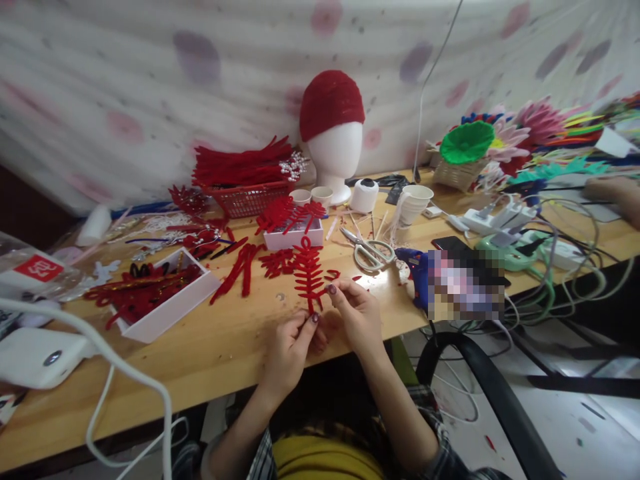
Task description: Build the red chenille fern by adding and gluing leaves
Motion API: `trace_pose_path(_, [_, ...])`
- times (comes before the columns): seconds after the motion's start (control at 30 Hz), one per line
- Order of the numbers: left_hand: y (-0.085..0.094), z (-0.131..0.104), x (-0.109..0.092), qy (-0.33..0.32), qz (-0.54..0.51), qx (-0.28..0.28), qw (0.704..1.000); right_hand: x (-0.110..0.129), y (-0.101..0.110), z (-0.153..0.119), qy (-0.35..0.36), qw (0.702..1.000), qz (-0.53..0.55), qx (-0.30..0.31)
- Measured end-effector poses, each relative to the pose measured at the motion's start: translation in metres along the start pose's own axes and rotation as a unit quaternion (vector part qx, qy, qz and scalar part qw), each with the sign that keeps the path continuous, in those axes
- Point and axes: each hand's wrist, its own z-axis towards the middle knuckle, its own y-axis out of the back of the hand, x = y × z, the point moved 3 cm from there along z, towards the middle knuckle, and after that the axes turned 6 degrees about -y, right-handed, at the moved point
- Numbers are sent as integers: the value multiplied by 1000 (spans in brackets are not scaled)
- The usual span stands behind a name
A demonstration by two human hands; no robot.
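A red leaf-shaped sprig made of fuzzy pipe cleaner (308, 272) stands upright over the table's front edge. My left hand (293, 347) pinches its stem from below, thumb on top. At the sprig's lower right, my right hand (356, 312) is closed with thumb and finger together on a short red side piece. Just behind the sprig lie more red pipe-cleaner sprigs (278, 264). Cut red pipe-cleaner strips (239, 273) rest to the left. Scissors (369, 252) with pale handles lie behind my right hand.
Behind stand a white foam head (334, 157) in a red cap, a red basket (250, 199) of pipe cleaners and paper cups (415, 203). A white box (163, 303) sits left. Right are a blue glue gun (417, 273), cables, a chair armrest (493, 393) and another person's hand (617, 193).
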Motion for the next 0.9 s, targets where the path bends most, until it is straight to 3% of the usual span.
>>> trace_pose_path(0.37, [-1,-1,-1,3,-18,20,1000,-10,-10,-4,-20,1000,16,-8])
trace_pose_path(0.9, [-1,-1,-2,-10,6,27,1000,-12,-6,-5,35,997,-48,-54])
